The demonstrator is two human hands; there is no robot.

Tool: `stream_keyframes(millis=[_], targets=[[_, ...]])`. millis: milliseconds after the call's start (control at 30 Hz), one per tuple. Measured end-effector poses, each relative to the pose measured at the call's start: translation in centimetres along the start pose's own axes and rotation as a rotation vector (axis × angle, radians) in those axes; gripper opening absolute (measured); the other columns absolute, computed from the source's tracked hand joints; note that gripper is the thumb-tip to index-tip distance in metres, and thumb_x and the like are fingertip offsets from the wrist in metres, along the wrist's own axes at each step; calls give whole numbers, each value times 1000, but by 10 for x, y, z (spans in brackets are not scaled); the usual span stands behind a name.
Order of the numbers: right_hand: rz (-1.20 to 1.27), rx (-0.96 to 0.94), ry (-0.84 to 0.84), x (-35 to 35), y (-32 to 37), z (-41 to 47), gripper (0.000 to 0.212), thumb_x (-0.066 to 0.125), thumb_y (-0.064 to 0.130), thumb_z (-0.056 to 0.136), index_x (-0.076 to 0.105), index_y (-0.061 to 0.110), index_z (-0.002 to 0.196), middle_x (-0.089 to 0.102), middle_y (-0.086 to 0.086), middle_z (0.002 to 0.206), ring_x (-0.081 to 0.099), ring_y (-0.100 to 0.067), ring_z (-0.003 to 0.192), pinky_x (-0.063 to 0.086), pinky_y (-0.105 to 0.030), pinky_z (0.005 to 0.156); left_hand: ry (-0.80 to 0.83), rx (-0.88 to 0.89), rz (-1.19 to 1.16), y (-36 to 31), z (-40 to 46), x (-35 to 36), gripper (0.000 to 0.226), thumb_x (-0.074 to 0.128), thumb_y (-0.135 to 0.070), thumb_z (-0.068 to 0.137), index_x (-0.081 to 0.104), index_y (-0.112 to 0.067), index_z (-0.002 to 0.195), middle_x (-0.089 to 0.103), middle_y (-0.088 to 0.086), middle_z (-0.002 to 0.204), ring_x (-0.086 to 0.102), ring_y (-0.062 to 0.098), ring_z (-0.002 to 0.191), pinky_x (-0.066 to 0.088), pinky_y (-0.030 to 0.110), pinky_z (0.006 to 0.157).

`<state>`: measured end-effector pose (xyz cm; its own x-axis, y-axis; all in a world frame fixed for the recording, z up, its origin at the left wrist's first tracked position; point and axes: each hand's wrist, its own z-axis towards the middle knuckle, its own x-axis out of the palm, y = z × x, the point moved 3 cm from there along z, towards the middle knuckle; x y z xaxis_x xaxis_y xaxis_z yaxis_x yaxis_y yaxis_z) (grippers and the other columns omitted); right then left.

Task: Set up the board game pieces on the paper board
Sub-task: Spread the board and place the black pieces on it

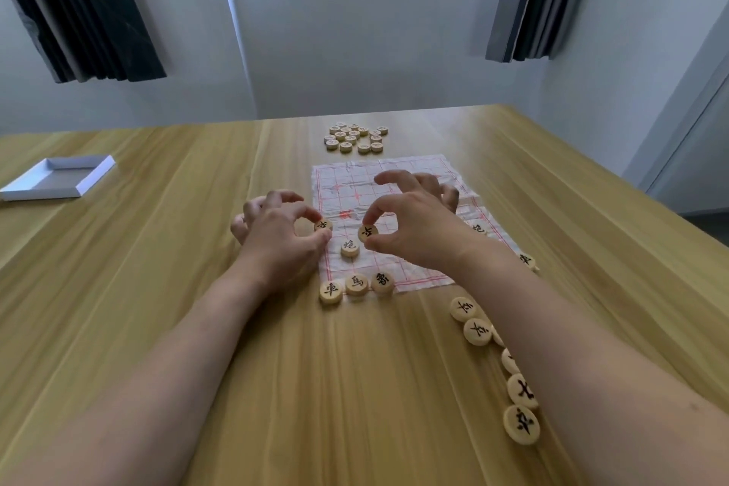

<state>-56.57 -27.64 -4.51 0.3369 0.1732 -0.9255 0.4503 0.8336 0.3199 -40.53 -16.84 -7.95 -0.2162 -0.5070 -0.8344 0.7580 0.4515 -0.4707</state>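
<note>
Wide wooden table [157, 308], and under both hands lies the crumpled paper board [394, 185], red grid showing, its near right part hidden by the right forearm. Setup looks early, by my read: most of the grid beyond the fingers is bare.

Far past the hands, off the board's far edge, sits a heap [355, 137] of discs, untouched, a whole side's worth waiting. Well out to the left of the left hand, a white box lid [59, 178] lies idle.

Just inside the right forearm runs a loose row [497, 367] of spare discs on the table, partly covered by the arm, so I cannot count them.

Nearer now: below the left wrist, three discs [357, 285] sit side by side along the board's near edge, back rank begun at its left end. Between the two hands, one cannon disc [350, 247] lies flat on the grid. Behind the right hand a disc [478, 228] peeks out, and another [526, 260] lies by the right wrist at the board's corner.

And the action: the left hand [276, 233] pinches a disc [323, 225] at the board's left edge, thumb and forefinger curled round it. The right hand [414, 221] pinches its own disc [367, 233], tilted, just above the cannon, other fingers spread. Two going down together, it seems; the rest of the near side and all the far side remain.
</note>
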Motion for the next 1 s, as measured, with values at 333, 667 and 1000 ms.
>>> stream_keyframes(millis=[333,667,1000], targets=[[-9,20,-2,7,-13,13,18,68,50,81,66,43,98,28,18,146,15,-13,134,8,-33,92,27,16,76,5,1,5,19,67,-56,76,65,-42,88,46,-16,126,25,15,126,14,42,104],[81,125,-134,-20,-65,4,16,65,51,84,67,42,97,36,19,141,23,-10,130,7,-27,87,41,47,3,-25,7,-2,29,51,-42,77,63,-39,103,43,-14,133,21,14,130,11,45,109],[177,173,-241,-40,-137,-16,12,68,45,82,64,45,94,45,20,134,27,-11,131,11,-29,94,19,215,55,-107,25,8,23,53,-36,90,63,-36,111,40,-11,139,18,16,134,5,47,110]])
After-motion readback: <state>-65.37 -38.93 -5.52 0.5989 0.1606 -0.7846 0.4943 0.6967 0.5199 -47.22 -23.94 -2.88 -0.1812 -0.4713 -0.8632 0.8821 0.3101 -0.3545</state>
